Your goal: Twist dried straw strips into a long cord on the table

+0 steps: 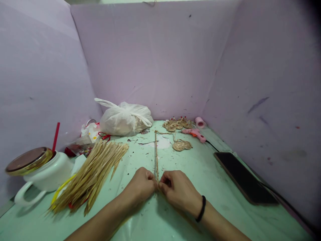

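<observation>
A thin twisted cord of straw-coloured fibre (156, 157) runs straight away from me along the middle of the table. At its far end it bends right and leads toward a flat oval coiled piece (182, 145). My left hand (142, 183) is closed, its fingertips pinching the near end of the cord. Right beside it, my right hand (178, 188), with a black band at the wrist, pinches the same end between thumb and finger. Loose strand ends trail below the right hand, partly hidden by it. A bundle of dried flat fibre strips (94, 175) lies to the left.
At left stand a white mug (54, 172) with a lid and a red straw. Behind are a tied white plastic bag (125, 118), several coiled pieces with red pins (177, 124), a pink roll (200, 122) and a pink glue gun (197, 134). A phone (244, 177) lies at right. Pale walls enclose the table.
</observation>
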Demonstrator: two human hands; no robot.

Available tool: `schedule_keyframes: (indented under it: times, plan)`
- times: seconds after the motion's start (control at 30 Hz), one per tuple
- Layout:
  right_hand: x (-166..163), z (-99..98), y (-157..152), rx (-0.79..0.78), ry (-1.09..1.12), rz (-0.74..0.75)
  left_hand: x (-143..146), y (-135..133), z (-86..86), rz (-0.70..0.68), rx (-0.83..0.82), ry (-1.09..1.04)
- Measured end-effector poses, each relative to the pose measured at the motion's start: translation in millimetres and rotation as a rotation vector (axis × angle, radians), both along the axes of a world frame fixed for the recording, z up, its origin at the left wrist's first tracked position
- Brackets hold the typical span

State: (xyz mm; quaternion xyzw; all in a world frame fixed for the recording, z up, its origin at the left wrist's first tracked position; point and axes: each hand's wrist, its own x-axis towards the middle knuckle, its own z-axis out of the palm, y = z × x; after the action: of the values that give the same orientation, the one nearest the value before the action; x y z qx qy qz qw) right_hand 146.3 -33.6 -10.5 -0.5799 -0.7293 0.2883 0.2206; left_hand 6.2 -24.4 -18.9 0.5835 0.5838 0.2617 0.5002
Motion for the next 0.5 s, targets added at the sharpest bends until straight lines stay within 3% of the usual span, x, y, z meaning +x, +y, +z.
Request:
schedule_keyframes:
  times: [0.17,0.33,0.5]
  plan:
    - [-9.2,7.1,-11.6,-0.094,-0.045,-0.069,3.4,-2.1,7.5,0.049,-0.177,-0.038]
    - [-15.8,2.6,-22.6,0.068,-0.100,-0.018,0.8,-1.8,13.4,0.024,-0.256,-0.130]
    - [-1.2,7.1,-7.9,-0.108,0.108,-0.024,-2.8,0.0,19.7,-0.007,-0.228,-0.173]
